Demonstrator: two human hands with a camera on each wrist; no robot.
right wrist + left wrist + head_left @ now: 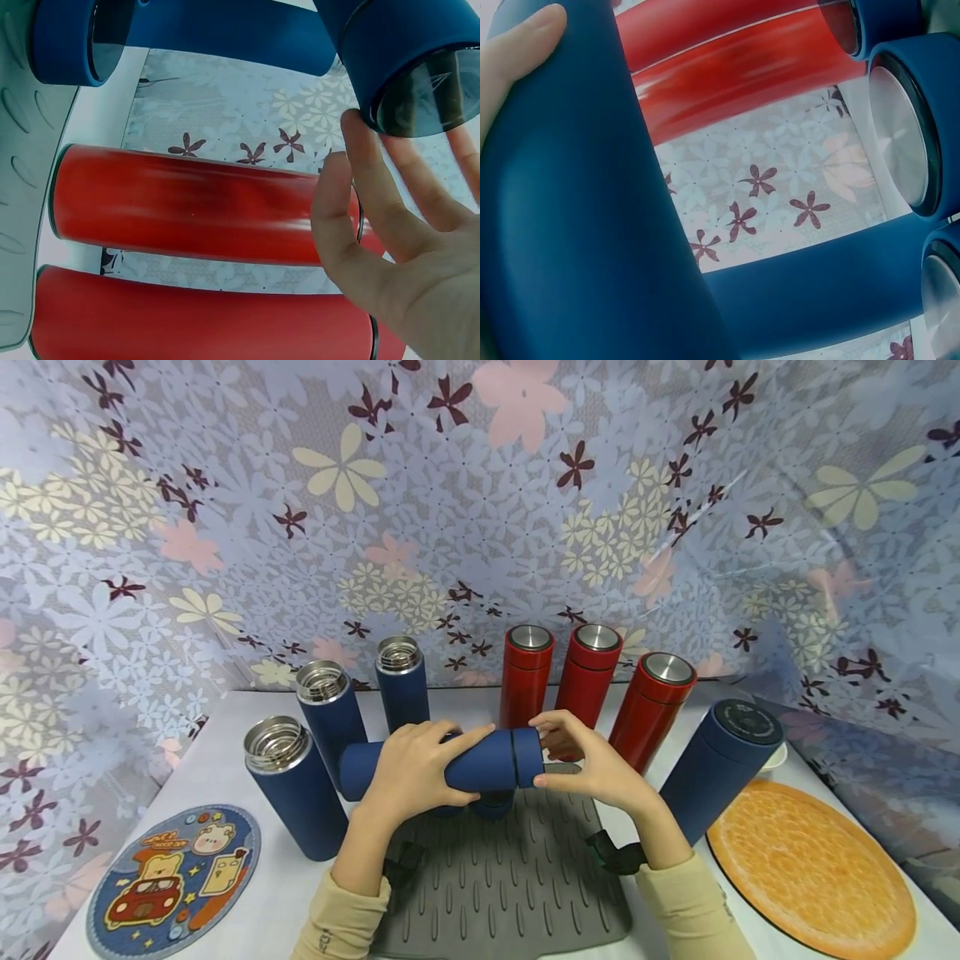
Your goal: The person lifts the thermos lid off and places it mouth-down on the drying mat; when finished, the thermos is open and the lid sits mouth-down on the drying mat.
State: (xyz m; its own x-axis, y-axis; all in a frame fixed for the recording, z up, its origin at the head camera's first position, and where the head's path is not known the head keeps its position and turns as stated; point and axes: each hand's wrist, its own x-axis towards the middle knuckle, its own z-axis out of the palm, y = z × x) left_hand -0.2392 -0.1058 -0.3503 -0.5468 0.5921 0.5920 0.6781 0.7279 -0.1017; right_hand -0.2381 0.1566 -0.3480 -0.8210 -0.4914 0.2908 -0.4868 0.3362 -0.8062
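My left hand (420,768) grips the body of a blue thermos (483,762), held sideways above a grey ridged mat (517,877). In the left wrist view the thumb (536,41) lies along it. The thermos has its cap (528,757) on, with a dark glossy top (431,94) in the right wrist view. Spread and slightly bent, the fingers of my right hand (592,764) are at the cap's end; a fingertip meets its rim, while the thumb looks apart from it. Loose blue caps (492,806) with metal insides lie on the mat below, partly hidden.
Three uncapped blue thermoses (300,802) with steel necks stand at left. Three red thermoses (652,710) with steel-topped lids stand behind my right hand. A capped blue thermos (720,768) stands at right by an orange round mat (810,868). A cartoon round mat (176,877) lies left.
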